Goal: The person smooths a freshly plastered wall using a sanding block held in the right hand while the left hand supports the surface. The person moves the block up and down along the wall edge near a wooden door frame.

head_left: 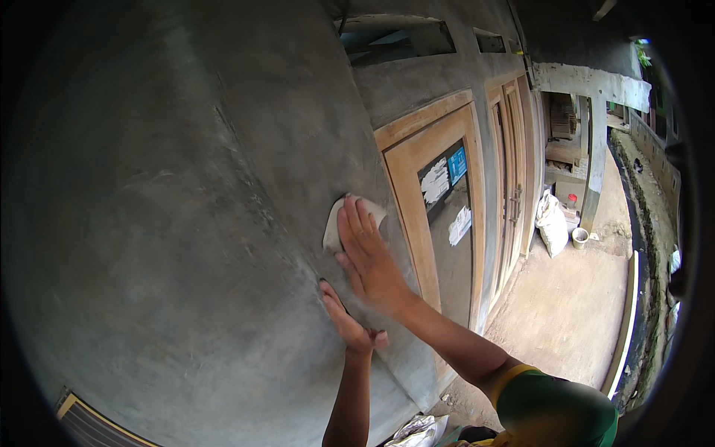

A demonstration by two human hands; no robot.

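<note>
My right hand lies with its fingers stretched out over a pale sheet, pressing it flat against the grey plastered wall. The sheet's edges show on both sides of the fingers; what kind of sheet it is I cannot make out. Below and slightly left, my left hand rests on the wall beside a rough vertical corner line. Its fingers point up, its thumb stands apart, and no held thing shows in it.
Right of my hands is a wooden-framed window, with a wooden door beyond. A white sack and a small bucket stand on the walkway. Vent openings sit above. A striped gold-edged panel is lower left.
</note>
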